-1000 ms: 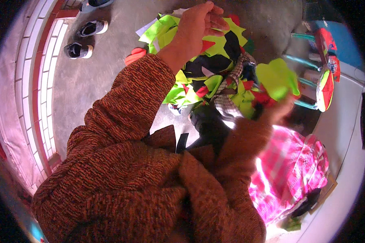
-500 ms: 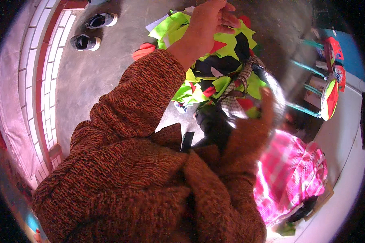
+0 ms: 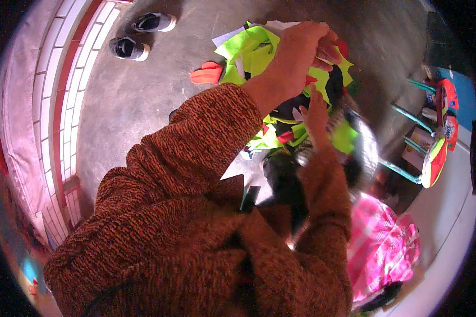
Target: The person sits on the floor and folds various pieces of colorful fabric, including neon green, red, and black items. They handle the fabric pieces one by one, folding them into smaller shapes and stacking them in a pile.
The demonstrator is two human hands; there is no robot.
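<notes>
A heap of cloth scraps (image 3: 253,48), mostly neon yellow with black, red and white pieces, lies on the floor in front of me. My left hand (image 3: 307,48) hangs over the heap's far right part, its fingers loosely bent and apart, with nothing visible in them. Below it, my right hand (image 3: 316,117) reaches up over the scraps with its fingers stretched out, close to the left hand. A black piece (image 3: 334,84) shows beside the left fingers. Checked cloth near my right wrist is partly hidden and blurred.
Red-orange pieces (image 3: 207,73) lie left of the heap. A pair of dark shoes (image 3: 129,48) stands at the far left by the white-tiled step (image 3: 69,95). On the right are a stool with green legs (image 3: 402,171) and pink plaid cloth (image 3: 381,248).
My right hand has moved up and left, from near the checked cloth to close below my left hand. My left hand stays over the heap. The whole view has shifted slightly.
</notes>
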